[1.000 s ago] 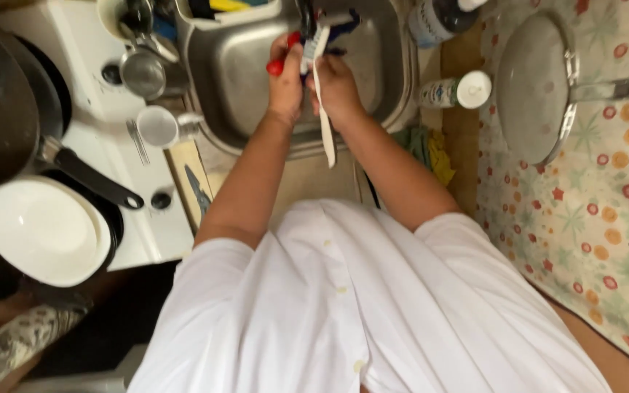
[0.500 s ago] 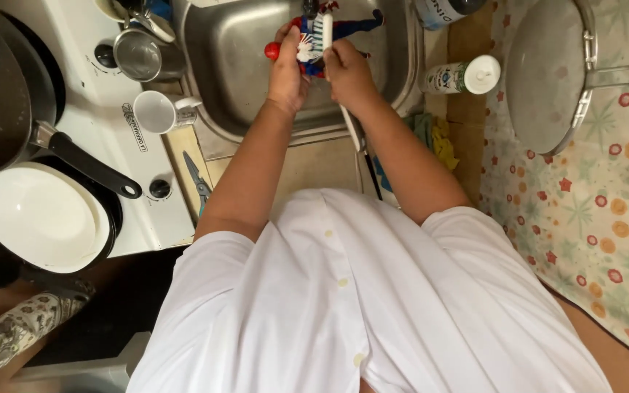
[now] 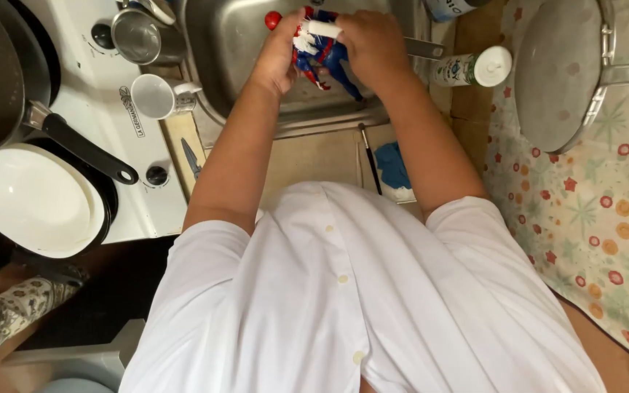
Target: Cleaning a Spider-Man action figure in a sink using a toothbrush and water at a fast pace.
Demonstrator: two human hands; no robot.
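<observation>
Toy figure (image 3: 323, 54), red and blue, between both hands.

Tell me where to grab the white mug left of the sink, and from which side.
Take the white mug by its handle, which juts toward the sink, so probably come from the sink side. It seems tipped, its open mouth facing the camera, and stands apart from the steel cup. Both hands are busy with the toy figure.

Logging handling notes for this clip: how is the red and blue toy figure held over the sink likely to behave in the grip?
The toy figure looks like rigid plastic, so probably stiff and light. Its thin limbs stick out, so they may snag or bend at the joints. Held over the sink between the left hand and right hand, it may be slippery if wet.
</observation>
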